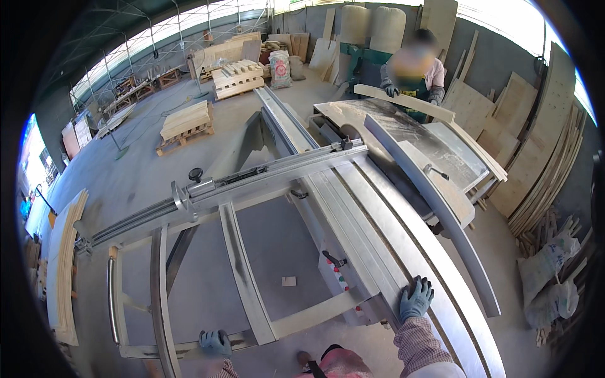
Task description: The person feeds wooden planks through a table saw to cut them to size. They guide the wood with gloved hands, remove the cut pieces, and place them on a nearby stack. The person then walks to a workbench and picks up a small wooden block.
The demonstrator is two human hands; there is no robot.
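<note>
Two hands show: left hand (215,344) with its grip unclear, right hand (416,298) open on the table (378,217).

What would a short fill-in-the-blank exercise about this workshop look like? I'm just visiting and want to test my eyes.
1. The hand on the slotted metal table is the person's ____ one.
2. The person's left hand wears a blue-grey ____.
3. A co-worker's hand is on a long board made of ____.

Missing words: right; glove; wood.
</note>
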